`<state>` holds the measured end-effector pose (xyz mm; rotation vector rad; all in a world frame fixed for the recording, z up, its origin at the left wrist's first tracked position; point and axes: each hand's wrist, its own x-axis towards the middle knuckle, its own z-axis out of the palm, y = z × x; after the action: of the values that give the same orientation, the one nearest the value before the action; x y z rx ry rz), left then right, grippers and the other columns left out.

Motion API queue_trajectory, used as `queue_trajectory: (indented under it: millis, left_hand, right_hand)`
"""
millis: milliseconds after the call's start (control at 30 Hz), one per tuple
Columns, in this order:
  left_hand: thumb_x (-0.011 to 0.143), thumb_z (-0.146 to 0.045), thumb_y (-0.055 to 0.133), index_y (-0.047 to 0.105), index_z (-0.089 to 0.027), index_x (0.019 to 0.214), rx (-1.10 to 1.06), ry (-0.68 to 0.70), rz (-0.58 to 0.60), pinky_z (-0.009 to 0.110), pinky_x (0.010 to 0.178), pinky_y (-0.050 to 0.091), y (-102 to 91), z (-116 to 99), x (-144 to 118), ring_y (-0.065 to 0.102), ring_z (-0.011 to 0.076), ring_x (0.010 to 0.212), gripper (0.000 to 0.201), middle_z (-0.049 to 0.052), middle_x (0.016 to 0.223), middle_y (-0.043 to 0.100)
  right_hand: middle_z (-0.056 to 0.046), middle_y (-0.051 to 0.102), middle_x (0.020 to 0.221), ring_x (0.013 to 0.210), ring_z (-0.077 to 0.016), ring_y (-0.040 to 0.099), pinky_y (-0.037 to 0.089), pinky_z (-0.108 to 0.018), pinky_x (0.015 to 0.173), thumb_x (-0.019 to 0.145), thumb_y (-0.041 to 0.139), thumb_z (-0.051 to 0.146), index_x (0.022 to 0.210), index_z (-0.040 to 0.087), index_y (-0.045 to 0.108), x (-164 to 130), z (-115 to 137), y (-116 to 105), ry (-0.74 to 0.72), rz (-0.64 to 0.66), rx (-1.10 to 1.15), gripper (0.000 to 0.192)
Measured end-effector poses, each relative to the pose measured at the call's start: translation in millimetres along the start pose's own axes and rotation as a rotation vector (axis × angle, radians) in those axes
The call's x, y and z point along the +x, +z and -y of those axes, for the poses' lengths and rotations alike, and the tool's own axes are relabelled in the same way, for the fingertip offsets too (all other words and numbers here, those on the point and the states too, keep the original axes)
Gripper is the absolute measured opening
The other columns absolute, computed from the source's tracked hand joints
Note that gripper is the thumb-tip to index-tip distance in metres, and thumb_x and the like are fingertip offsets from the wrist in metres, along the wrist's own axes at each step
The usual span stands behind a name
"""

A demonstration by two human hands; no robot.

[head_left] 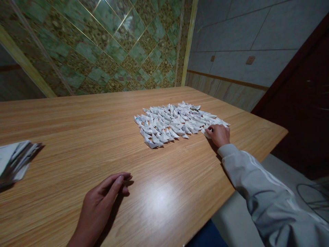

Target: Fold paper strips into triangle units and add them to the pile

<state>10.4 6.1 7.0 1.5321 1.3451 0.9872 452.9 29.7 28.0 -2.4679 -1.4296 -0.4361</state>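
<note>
Several folded white paper boats [169, 120] stand close together in a wide group on the wooden table. At the near right edge of that group, my right hand [219, 134] pinches a paper boat [205, 133] between thumb and fingers; the hand partly hides it. The pinched boat is low, beside its neighbours. My left hand [102, 195] rests over the table nearer to me, its fingers loosely curled and holding nothing. Bare wood lies between this hand and the boats.
A stack of paper sheets [15, 159] lies at the table's left side. The wooden table [77, 137] has its right corner near a dark red door [303, 103]. Tiled walls stand behind, and dark cables [312, 197] lie on the floor at right.
</note>
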Motion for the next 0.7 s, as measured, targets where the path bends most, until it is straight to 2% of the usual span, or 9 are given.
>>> queue_trajectory:
  millis: [100, 200, 233, 300, 433, 500, 567, 633, 700]
  left_hand:
    - [0.081, -0.056, 0.065, 0.076, -0.016, 0.091, -0.037, 0.007, 0.006, 0.034, 0.068, 0.058, 1.0, 0, 1, 0.073, 0.0236, 0.068, 0.043, 0.008, 0.074, 0.077]
    - [0.085, -0.049, 0.063, 0.075, -0.014, 0.093, -0.074, 0.032, 0.015, 0.032, 0.068, 0.057, 3.6, -1, -1, 0.073, 0.0229, 0.071, 0.037, 0.008, 0.07, 0.074]
    - [0.086, -0.046, 0.062, 0.075, -0.014, 0.092, -0.09, 0.042, 0.01, 0.031, 0.065, 0.057, 4.8, -1, -2, 0.072, 0.0221, 0.07, 0.035, 0.009, 0.075, 0.075]
    - [0.089, -0.042, 0.059, 0.073, -0.013, 0.094, -0.11, 0.067, 0.001, 0.03, 0.062, 0.057, 7.1, -3, -3, 0.072, 0.0204, 0.069, 0.033, 0.011, 0.084, 0.076]
    - [0.095, -0.04, 0.05, 0.07, -0.013, 0.107, 0.005, 0.163, -0.041, 0.03, 0.064, 0.059, 1.2, -2, 3, 0.073, 0.0189, 0.074, 0.035, 0.014, 0.102, 0.076]
    - [0.095, -0.04, 0.05, 0.068, -0.016, 0.115, 0.074, 0.187, -0.083, 0.032, 0.071, 0.06, -15.4, -2, 13, 0.074, 0.0207, 0.085, 0.036, 0.014, 0.111, 0.074]
    - [0.093, -0.04, 0.053, 0.067, -0.019, 0.122, 0.209, 0.226, -0.124, 0.035, 0.079, 0.059, -45.6, -1, 26, 0.073, 0.0224, 0.094, 0.038, 0.013, 0.116, 0.074]
    - [0.089, -0.041, 0.056, 0.067, -0.021, 0.123, 0.374, 0.253, -0.188, 0.039, 0.091, 0.056, -88.7, -1, 42, 0.069, 0.0245, 0.105, 0.041, 0.012, 0.123, 0.071]
    - [0.082, -0.045, 0.062, 0.072, -0.02, 0.109, 0.529, 0.251, -0.242, 0.044, 0.102, 0.048, -139.6, -1, 56, 0.065, 0.029, 0.113, 0.039, 0.011, 0.117, 0.074]
  right_hand:
    - [-0.015, 0.076, 0.094, 0.09, -0.028, 0.063, 0.035, -0.037, 0.077, 0.093, 0.051, 0.039, 0.091, 0.015, 0.077, -4, 4, -10, 0.002, -0.052, 0.051, 0.035]
    - [-0.013, 0.076, 0.094, 0.087, -0.0254, 0.065, 0.038, -0.033, 0.073, 0.094, 0.051, 0.04, 0.091, 0.014, 0.076, -13, 25, -24, -0.072, -0.069, 0.165, 0.036]
    - [-0.01, 0.076, 0.091, 0.084, -0.0231, 0.066, 0.04, -0.031, 0.072, 0.093, 0.052, 0.039, 0.089, 0.016, 0.076, -19, 38, -28, -0.133, -0.063, 0.236, 0.034]
    - [-0.007, 0.075, 0.081, 0.076, -0.0208, 0.066, 0.041, -0.029, 0.067, 0.091, 0.056, 0.038, 0.083, 0.016, 0.074, -34, 72, -37, -0.305, -0.045, 0.535, 0.03]
    - [-0.003, 0.073, 0.076, 0.071, -0.0171, 0.064, 0.042, -0.026, 0.065, 0.093, 0.057, 0.033, 0.081, 0.018, 0.072, -86, 159, -52, -0.669, 0.194, 0.934, 0.024]
    - [-0.003, 0.071, 0.075, 0.071, -0.0159, 0.062, 0.042, -0.026, 0.067, 0.094, 0.057, 0.025, 0.079, 0.018, 0.071, -118, 196, -51, -0.831, 0.322, 1.004, 0.022]
    - [-0.003, 0.071, 0.076, 0.073, -0.0161, 0.061, 0.04, -0.027, 0.069, 0.092, 0.06, 0.019, 0.079, 0.017, 0.07, -146, 220, -44, -0.969, 0.405, 0.97, 0.017]
    - [-0.002, 0.071, 0.076, 0.074, -0.016, 0.06, 0.038, -0.029, 0.071, 0.092, 0.063, 0.017, 0.079, 0.018, 0.07, -163, 230, -33, -1.061, 0.49, 0.918, 0.015]
    - [-0.001, 0.071, 0.076, 0.076, -0.016, 0.06, 0.037, -0.03, 0.075, 0.092, 0.063, 0.018, 0.078, 0.019, 0.07, -170, 230, -24, -1.109, 0.54, 0.896, 0.015]
